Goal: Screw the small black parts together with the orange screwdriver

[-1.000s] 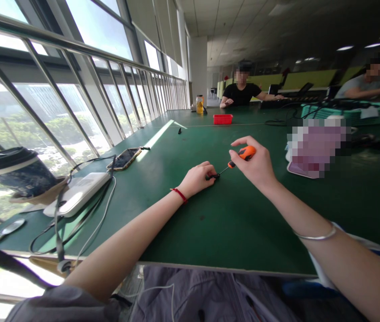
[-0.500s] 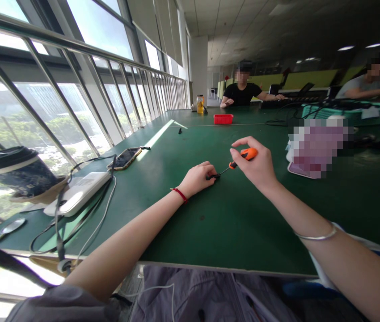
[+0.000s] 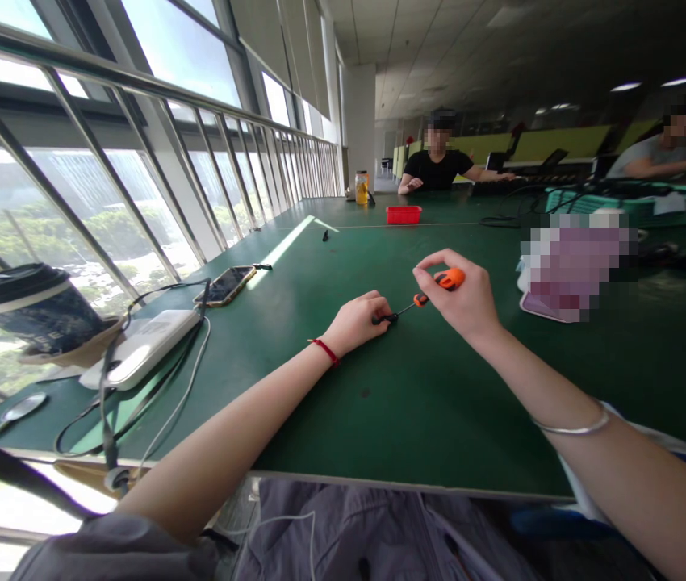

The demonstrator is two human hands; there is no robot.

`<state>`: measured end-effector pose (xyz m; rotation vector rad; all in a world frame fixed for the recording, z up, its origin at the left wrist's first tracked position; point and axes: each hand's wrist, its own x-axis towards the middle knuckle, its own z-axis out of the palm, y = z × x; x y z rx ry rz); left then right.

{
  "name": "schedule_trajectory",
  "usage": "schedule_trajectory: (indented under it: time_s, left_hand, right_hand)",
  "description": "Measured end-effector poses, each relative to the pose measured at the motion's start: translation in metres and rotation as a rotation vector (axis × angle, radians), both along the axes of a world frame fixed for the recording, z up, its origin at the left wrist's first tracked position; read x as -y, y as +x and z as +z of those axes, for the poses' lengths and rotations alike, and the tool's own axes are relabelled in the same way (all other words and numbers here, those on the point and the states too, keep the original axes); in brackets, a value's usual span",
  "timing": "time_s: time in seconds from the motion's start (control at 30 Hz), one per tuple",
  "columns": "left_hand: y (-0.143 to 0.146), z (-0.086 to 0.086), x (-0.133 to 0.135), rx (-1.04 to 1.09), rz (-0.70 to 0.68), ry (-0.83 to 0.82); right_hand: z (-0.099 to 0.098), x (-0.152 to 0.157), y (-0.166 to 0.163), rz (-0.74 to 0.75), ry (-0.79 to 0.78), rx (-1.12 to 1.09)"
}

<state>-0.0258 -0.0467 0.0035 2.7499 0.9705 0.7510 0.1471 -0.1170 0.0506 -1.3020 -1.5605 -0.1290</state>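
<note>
My right hand (image 3: 461, 300) is closed round the orange handle of a small screwdriver (image 3: 445, 282), thumb and forefinger curled over its top. The thin shaft slants down to the left and its tip meets a small black part (image 3: 385, 318) lying on the green table (image 3: 416, 403). My left hand (image 3: 356, 322), with a red string at the wrist, pinches that black part and pins it to the table. The part is mostly hidden under my fingers.
At the left lie a phone (image 3: 225, 286), a white power bank (image 3: 140, 347) with cables, and a lidded coffee cup (image 3: 25, 308). Farther back stand a red tray (image 3: 403, 214) and a yellow bottle (image 3: 361, 188). Two other people sit at the far end and right. A blurred object (image 3: 570, 262) lies right.
My right hand's fingers have shifted slightly round the screwdriver handle, which has turned a little. My left hand and the black part have stayed where they were.
</note>
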Motion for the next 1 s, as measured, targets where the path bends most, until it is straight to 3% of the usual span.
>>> schedule_trajectory:
  time_s: [0.6,1.0]
  left_hand:
    - [-0.003,-0.001,-0.01,0.14,-0.023,-0.239]
    - [-0.003,-0.006,-0.014,0.194,0.001,-0.288]
  right_hand:
    - [-0.003,-0.005,0.003,0.073,0.022,-0.012]
    - [-0.005,-0.007,0.004,0.073,0.025,-0.013]
